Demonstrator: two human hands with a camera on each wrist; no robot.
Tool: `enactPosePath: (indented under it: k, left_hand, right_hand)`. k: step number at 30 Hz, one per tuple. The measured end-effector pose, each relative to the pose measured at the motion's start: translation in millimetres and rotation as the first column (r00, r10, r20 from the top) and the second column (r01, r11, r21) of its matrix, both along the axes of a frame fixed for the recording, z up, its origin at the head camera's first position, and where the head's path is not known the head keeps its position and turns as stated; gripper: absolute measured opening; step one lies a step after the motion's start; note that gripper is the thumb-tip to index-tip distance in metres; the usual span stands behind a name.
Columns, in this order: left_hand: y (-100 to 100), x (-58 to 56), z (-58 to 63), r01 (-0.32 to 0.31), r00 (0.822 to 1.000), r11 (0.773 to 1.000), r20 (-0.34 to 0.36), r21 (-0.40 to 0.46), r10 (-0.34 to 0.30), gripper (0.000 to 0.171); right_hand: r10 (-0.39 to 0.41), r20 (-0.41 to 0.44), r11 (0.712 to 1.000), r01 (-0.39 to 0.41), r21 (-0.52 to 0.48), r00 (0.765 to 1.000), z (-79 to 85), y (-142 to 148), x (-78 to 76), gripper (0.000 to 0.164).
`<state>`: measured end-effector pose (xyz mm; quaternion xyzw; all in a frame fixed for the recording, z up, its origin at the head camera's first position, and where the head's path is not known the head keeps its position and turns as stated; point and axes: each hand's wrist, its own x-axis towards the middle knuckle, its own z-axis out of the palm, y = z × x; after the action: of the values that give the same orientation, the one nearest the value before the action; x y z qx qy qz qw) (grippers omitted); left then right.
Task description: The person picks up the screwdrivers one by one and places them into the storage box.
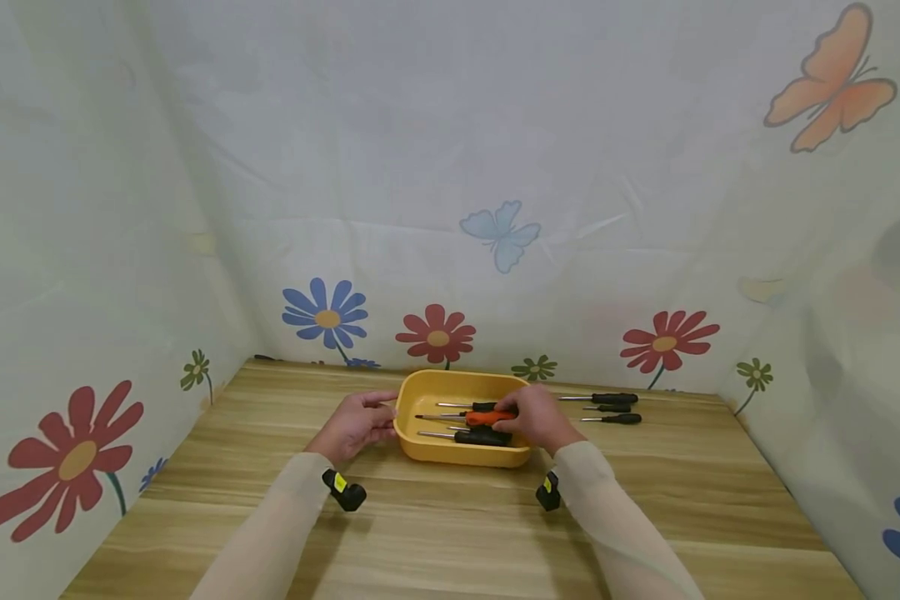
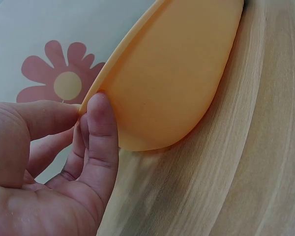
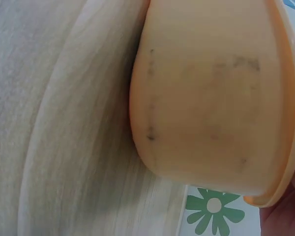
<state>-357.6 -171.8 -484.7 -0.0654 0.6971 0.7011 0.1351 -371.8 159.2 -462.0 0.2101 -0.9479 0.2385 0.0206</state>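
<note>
A yellow plastic bin [image 1: 457, 454] stands on the wooden table, holding several screwdrivers with black handles and one screwdriver with an orange handle [image 1: 482, 418]. My left hand [image 1: 352, 425] is at the bin's left end; in the left wrist view its thumb and fingers pinch the bin's rim [image 2: 132, 42]. Over the right end reaches my right hand [image 1: 542, 417], with thumb and fingers on the orange handle. From the right wrist, the bin's outer wall [image 3: 201, 108] fills much of the view and hides most of that hand [image 3: 282, 216]. A black-handled screwdriver [image 1: 483, 437] lies nearest the bin's front wall.
Right of the bin, three black-handled screwdrivers lie on the table: a long one [image 1: 613, 398], a short one [image 1: 613, 408] and another in front [image 1: 626, 418]. A flower-printed curtain [image 1: 375, 250] hangs behind and at both sides. A small dark object [image 1: 265, 357] lies at the back left corner.
</note>
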Motion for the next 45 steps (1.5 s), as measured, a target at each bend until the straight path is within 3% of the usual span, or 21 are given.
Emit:
enactPosePath:
  k: [11, 16, 22, 26, 30, 38, 45]
  left_hand:
    - [3.5, -1.0, 3.8, -0.005, 1.000, 1.000, -0.006, 0.005, 0.005, 0.047]
    - [3.6, -1.3, 4.1, -0.003, 1.000, 1.000, 0.003, -0.001, 0.003, 0.046]
    - [2.3, -1.3, 1.7, -0.001, 1.000, 1.000, -0.003, -0.006, 0.001, 0.045]
    - [2.1, -1.1, 1.3, 0.000, 1.000, 1.000, -0.010, -0.006, 0.000, 0.046]
    - [2.1, -0.9, 1.5, 0.000, 1.000, 1.000, -0.013, -0.008, 0.000, 0.046]
    - [0.0, -0.5, 0.9, 0.005, 1.000, 1.000, 0.005, -0.003, -0.005, 0.047]
    - [0.2, -1.2, -0.5, 0.004, 1.000, 1.000, 0.000, -0.001, -0.004, 0.046]
  right_hand:
    - [0.006, 0.016, 0.998, -0.007, 0.069, 1.000, 4.7, 0.0, 0.0, 0.020]
    - [0.048, -0.033, 0.995, -0.045, 0.090, 0.998, 3.9, 1.9, 0.4, 0.023]
    - [0.079, -0.035, 0.996, -0.078, 0.038, 0.996, 3.0, 5.9, -0.5, 0.023]
    - [0.088, -0.012, 0.996, -0.089, -0.033, 0.996, 2.5, 12.3, -1.7, 0.025]
    - [0.066, 0.034, 0.984, -0.060, -0.169, 0.997, 6.0, 21.7, 0.5, 0.030]
    - [0.006, 0.083, 0.917, 0.028, -0.399, 0.997, 8.5, 46.9, 1.3, 0.031]
    - [-0.064, 0.137, 0.866, 0.123, -0.485, 0.989, 6.6, 72.1, 1.0, 0.037]
